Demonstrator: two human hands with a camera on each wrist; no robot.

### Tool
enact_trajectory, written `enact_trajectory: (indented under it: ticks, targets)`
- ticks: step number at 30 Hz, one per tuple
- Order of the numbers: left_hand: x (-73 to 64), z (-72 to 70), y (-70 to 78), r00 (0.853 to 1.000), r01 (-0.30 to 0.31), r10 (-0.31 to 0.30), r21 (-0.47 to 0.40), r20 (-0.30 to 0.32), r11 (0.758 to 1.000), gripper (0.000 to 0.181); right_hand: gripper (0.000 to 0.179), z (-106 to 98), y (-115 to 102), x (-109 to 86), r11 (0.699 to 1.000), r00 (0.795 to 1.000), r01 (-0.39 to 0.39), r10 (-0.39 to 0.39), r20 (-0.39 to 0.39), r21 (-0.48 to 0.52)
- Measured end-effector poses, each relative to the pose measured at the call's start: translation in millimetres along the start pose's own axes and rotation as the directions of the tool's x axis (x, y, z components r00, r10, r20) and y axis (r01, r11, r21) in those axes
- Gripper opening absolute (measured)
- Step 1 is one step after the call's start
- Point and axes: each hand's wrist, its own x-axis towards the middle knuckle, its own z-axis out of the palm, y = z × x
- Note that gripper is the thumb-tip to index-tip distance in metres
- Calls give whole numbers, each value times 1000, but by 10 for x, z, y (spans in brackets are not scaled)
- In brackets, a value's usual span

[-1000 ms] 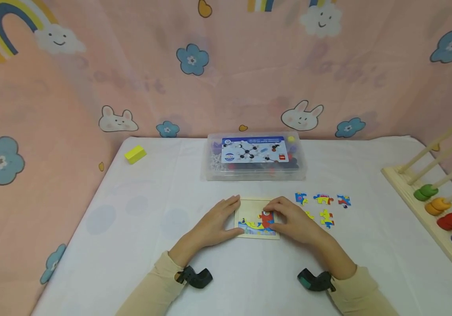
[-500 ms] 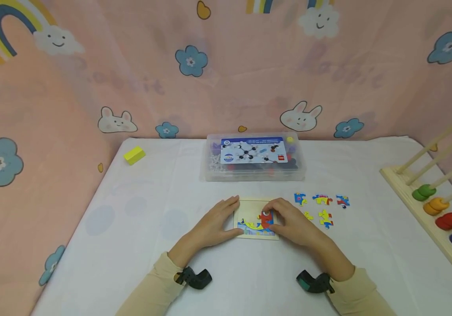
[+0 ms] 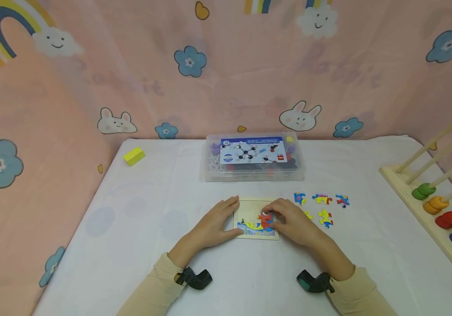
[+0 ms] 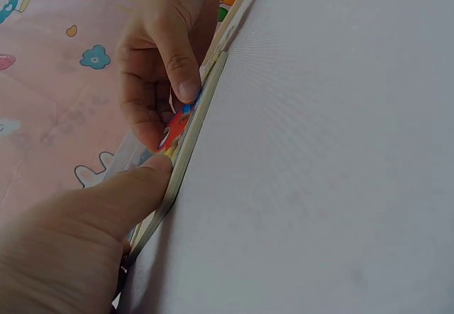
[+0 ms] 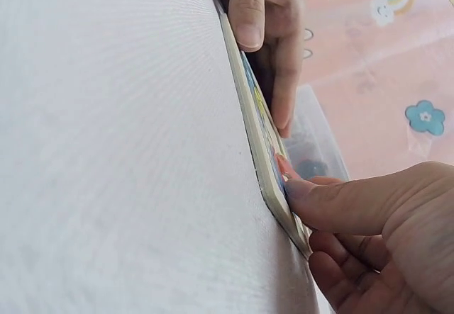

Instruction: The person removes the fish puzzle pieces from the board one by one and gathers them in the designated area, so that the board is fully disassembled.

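A red puzzle piece [image 3: 265, 218] with an eye on it lies in the right part of a shallow wooden puzzle tray [image 3: 249, 205], above the blue and yellow pieces [image 3: 251, 226] that line the tray's near side. The right hand [image 3: 295, 221] pinches it, thumb at its near right edge and index finger at its far edge. Whether it sits flat or is slightly raised, I cannot tell for certain. The left hand [image 3: 214, 224] rests along the tray's left side, its fingers extended and spread, the thumb on the near left corner, pinching nothing.

The likeliest trouble is a poor fit: if the piece is a little turned, its tabs could ride up on the neighbours, and pressing then might lift or shove the pieces beneath. A sideways push could also slide the whole tray over the cloth should the left hand bear too lightly.

Just right of the tray, five loose pieces [image 3: 322, 199] lie on the white-covered table [image 3: 249, 272], one partly hidden by the right hand; a sweep of that hand could scatter them. Beyond the tray stands a clear plastic box [image 3: 253, 173], with a yellow block [image 3: 134, 156] far left and a wooden bead stand [image 3: 405, 189] at the right.
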Motion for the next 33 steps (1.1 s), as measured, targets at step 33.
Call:
enact_trajectory:
  ticks: [33]
  targets:
    - [-11,18,-25,1000,-19,19,1,-10,1000,78,32,-282,91,-32,997,1000,7,-6,-9,73]
